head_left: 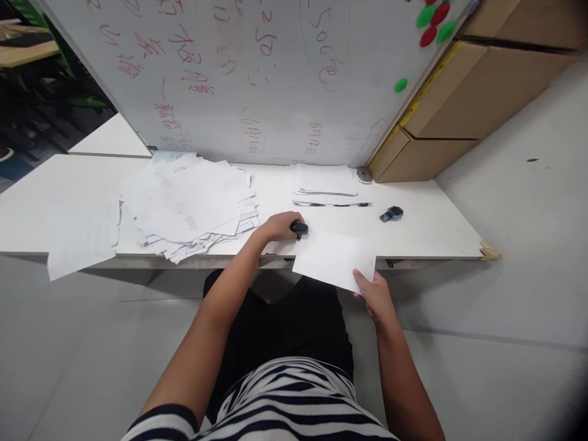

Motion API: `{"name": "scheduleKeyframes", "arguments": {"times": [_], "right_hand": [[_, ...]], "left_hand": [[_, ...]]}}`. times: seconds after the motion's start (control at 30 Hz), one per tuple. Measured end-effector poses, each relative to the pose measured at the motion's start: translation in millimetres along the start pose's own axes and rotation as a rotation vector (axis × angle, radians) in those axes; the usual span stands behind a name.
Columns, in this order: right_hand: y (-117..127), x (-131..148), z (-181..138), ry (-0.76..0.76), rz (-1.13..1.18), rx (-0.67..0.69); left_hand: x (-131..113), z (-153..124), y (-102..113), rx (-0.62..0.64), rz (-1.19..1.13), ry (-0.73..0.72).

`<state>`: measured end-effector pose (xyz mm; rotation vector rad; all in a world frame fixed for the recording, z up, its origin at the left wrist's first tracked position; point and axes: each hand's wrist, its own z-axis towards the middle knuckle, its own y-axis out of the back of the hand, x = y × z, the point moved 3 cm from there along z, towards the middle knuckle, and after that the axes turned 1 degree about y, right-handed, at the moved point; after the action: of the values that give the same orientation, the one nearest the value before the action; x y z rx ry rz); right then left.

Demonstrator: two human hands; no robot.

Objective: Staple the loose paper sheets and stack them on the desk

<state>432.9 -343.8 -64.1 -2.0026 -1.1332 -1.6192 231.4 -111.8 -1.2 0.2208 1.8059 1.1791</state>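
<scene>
My left hand (281,226) is closed around a small black stapler (300,228) above the front part of the white table. The stapler's head is at the upper left corner of a white sheet of paper (334,257); whether its jaws are pressed together cannot be made out. My right hand (374,293) pinches that paper at its lower right edge, thumb on top and fingers beneath. The paper slants over the table's front edge, and I cannot tell if it is one sheet or several.
A messy heap of papers (188,196) spreads left of centre, with another sheet (82,239) overhanging the front edge. Behind my hands lies a neater paper stack (327,179). A small dark blue object (392,213) sits right. A whiteboard (275,92) and cardboard boxes (441,92) stand behind.
</scene>
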Motion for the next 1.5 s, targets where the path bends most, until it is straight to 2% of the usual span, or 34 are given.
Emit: {"name": "scheduleKeyframes", "arguments": {"times": [0.43,0.6,0.67,0.77,0.83,1.0,1.23,1.33,1.43,1.5], "right_hand": [[-8,12,3,0.024,-0.042,0.089],[-11,10,4,0.007,-0.036,0.082],[-12,10,4,-0.004,-0.03,0.09],[-11,10,5,-0.022,-0.024,0.142],[-8,10,7,-0.05,-0.014,0.186],[2,13,15,-0.026,-0.075,0.206],[11,19,25,-0.002,-0.18,0.18],[13,20,28,-0.014,-0.209,0.151],[14,19,30,-0.013,-0.202,0.132],[12,17,30,-0.008,-0.185,0.138]], "left_hand": [[2,-3,0,0.054,-0.028,0.022],[1,-5,15,0.111,-0.209,0.025],[-2,0,19,0.039,-0.249,0.083],[-10,15,19,-0.308,-0.059,0.169],[-16,26,10,-0.469,0.123,0.17],[-11,46,-17,-0.457,0.293,0.227],[0,52,-23,-0.353,0.322,0.306],[-4,51,-24,-0.406,0.336,0.307],[-11,49,-25,-0.498,0.4,0.256],[-14,49,-28,-0.513,0.421,0.219]]}}
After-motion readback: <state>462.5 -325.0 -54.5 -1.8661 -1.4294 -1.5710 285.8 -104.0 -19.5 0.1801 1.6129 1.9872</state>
